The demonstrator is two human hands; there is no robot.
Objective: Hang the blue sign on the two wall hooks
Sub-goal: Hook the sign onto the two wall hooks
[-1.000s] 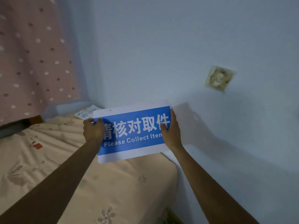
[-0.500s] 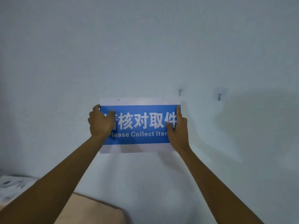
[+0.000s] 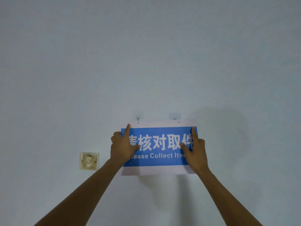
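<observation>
The blue sign [image 3: 158, 146], with white borders and white lettering, is held flat against the pale wall. My left hand [image 3: 122, 148] grips its left end and my right hand [image 3: 194, 151] grips its right end, index fingers stretched up. Two small holes sit in the sign's top white border. The left wall hook [image 3: 138, 117] shows just above the left hole. The right wall hook [image 3: 174, 116] is on its clear adhesive pad, with its lower part hidden behind the sign's top edge.
A stained square wall plate [image 3: 89, 161] sits on the wall to the left of the sign, at about the sign's lower half. The rest of the view is bare pale wall.
The sign has moved right and up along the wall, from left of the hooks to just under them. The view has swung up; the bed is out of sight.
</observation>
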